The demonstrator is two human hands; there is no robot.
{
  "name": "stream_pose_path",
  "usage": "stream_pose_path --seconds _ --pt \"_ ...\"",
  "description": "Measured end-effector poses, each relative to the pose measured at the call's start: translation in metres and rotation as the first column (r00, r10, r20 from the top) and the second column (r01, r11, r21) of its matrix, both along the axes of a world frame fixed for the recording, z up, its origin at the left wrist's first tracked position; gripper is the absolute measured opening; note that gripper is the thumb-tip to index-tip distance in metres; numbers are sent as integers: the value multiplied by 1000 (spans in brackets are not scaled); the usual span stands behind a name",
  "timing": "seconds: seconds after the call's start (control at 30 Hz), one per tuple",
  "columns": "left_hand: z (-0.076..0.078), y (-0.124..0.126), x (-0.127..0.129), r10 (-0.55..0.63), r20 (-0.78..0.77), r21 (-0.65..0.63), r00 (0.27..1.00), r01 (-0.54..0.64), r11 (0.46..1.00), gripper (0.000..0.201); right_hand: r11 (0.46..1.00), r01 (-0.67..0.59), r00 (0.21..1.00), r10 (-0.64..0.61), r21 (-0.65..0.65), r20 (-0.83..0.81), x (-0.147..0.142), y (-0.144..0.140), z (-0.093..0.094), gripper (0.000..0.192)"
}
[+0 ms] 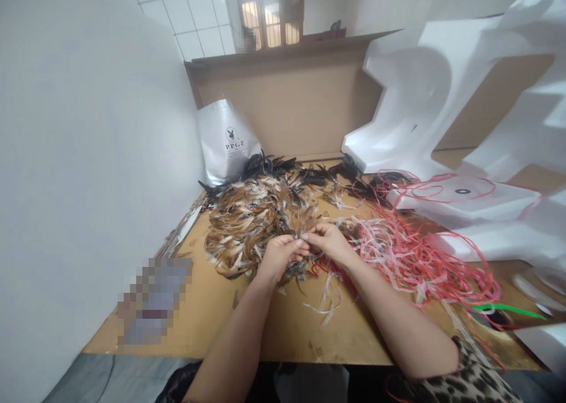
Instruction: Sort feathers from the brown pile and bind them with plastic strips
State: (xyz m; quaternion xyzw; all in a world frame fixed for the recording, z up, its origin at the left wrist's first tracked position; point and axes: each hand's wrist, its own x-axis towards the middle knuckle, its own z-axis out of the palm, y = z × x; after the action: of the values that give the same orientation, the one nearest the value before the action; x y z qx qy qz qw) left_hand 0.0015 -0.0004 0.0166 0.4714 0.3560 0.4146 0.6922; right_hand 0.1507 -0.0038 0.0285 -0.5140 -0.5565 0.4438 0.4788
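A brown feather tuft [300,219] sits over the middle of the worktop [305,338], its base pinched in the closed fingertips of the left hand [279,257] and right hand [331,243]. A feather pile [241,217] spreads toward the back edge, pink strings [411,258] toward the right edge.

The left hand [282,257] and the right hand [331,242] meet at the fingertips, pinching a small brown tuft [301,220] at the right side of a broad pile of brown feathers [241,217] on the worktop [287,326]. Tangled red and white strips [411,264] lie to the right; behind the pile, beside black feathers [274,165], stands a white bag [221,132] printed "PPGZ".
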Motion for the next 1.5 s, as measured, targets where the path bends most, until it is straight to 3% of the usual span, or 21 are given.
stream_pose_path --seconds 0.13,0.3,0.5,0.63,0.77,1.1,1.2,1.33,1.4,1.5 --pt "-1 1 2 32 -92 89 995 -24 996 24 999 1 997 -4 42 79 -1 3 -6 31" --pt "0 0 3 72 -132 189 989 -46 981 21 999 -3 999 1 41 51 -2 2 -4 30" --pt "1 4 -1 186 -26 119 982 -181 976 23 989 -142 986 138 35 94 16 2 3 28" --pt "1 9 -5 240 18 74 971 -241 968 24 964 -267 901 245 13 358 31 6 -4 19" --pt "1 10 -6 250 34 70 968 -252 965 22 955 -295 775 244 -6 583 33 8 -10 13" --pt "4 10 -6 278 52 61 959 -281 958 23 983 -182 644 96 30 759 1 3 -22 11" --pt "3 10 -7 285 61 62 957 -289 955 23 985 -169 740 107 30 664 0 3 -21 11" --pt "1 12 -7 289 82 64 954 -295 953 23 989 -145 962 149 -33 228 9 7 -14 22" --pt "0 12 -7 293 87 55 952 -298 953 22 987 -136 990 138 -89 16 14 9 -11 27" --pt "0 12 -7 295 92 45 951 -300 953 23 980 -145 970 113 -138 -218 16 10 -9 27"
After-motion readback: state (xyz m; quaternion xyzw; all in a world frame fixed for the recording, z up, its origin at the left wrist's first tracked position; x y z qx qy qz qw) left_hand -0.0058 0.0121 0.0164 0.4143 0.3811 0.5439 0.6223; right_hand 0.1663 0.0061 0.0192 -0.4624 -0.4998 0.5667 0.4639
